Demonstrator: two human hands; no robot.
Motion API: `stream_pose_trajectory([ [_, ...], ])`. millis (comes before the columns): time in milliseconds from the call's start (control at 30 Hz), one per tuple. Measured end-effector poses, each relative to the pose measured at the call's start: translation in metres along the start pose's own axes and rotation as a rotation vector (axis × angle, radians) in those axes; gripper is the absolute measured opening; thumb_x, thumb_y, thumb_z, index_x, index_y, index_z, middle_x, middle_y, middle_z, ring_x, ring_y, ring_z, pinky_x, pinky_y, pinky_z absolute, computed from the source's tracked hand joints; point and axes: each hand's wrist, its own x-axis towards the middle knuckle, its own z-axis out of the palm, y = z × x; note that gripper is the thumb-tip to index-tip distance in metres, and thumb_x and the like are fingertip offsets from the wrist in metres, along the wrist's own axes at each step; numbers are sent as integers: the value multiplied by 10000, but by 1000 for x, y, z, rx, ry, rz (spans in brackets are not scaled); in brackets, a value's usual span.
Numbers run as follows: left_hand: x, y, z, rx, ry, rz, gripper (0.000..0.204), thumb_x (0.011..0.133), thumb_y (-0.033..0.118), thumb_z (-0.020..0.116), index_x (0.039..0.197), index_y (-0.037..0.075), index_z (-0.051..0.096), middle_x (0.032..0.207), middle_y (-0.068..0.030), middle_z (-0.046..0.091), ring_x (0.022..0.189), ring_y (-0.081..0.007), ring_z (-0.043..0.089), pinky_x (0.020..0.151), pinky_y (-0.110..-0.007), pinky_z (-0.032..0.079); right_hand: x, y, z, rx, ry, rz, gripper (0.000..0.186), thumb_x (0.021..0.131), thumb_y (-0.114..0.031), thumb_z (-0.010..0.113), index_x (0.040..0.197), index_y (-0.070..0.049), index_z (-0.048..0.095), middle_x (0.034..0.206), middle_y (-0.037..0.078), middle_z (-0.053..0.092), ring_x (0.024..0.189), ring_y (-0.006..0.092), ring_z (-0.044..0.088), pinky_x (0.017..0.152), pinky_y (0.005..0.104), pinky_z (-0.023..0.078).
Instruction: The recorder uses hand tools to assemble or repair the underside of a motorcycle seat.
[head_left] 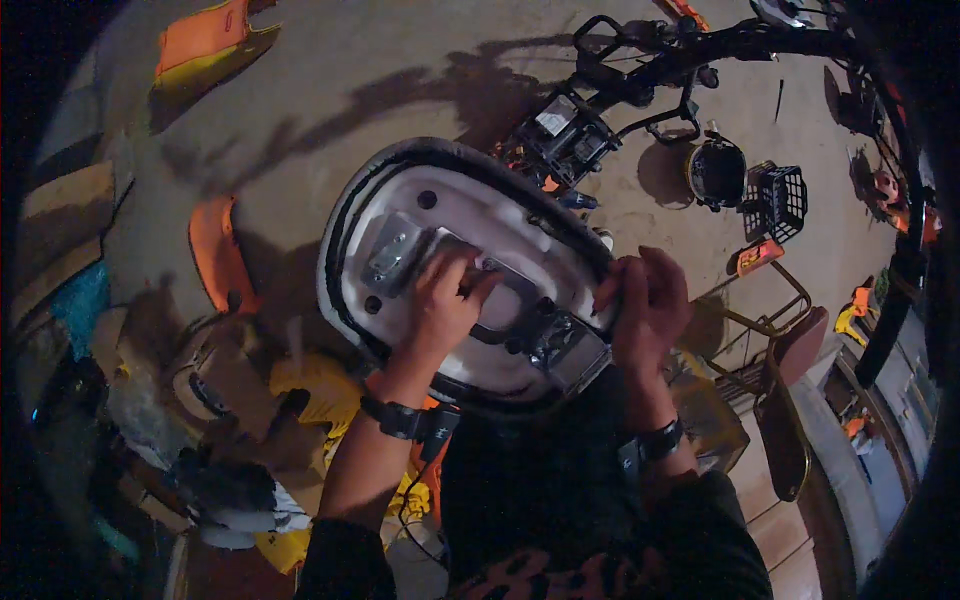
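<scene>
A padded part like a vehicle seat [448, 195] lies underside up before me, with a dark rim, pale inner shell and dark holes. A metal bracket [393, 255] sits on its left part and another [562, 350] at the lower right. My left hand [450, 300] is at the middle of the shell, thumb and fingers closed around something small beside a metal piece; what it is I cannot make out. My right hand [645, 310] is at the right rim with fingers curled; whatever is in them is hidden.
An open black frame with electrical parts [560, 130], a helmet-like bucket [715, 170] and a black basket [775, 200] are at upper right. A chair [790, 410] stands at right. Orange panels [225, 255] lie on the floor [300, 70]; yellow and cardboard items [220, 400] crowd the lower left.
</scene>
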Motion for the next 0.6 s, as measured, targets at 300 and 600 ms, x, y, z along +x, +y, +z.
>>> stream_pose_trajectory([
  [300, -2, 5, 0, 114, 54, 125, 121, 771, 30, 695, 887, 21, 662, 836, -115, 582, 719, -294, 608, 612, -372, 495, 3, 1, 2, 13, 97, 52, 210, 936, -88, 562, 1097, 37, 514, 800, 128, 634, 561, 150, 587, 493, 276, 481],
  [600, 1, 0, 6, 94, 67, 255, 127, 778, 90, 706, 826, 40, 600, 896, -134, 580, 748, -322, 613, 633, -399, 517, 22, 7, -2, -4, 73, 46, 251, 936, -106, 557, 1139, 28, 495, 902, 123, 625, 644, 135, 596, 547, 261, 488],
])
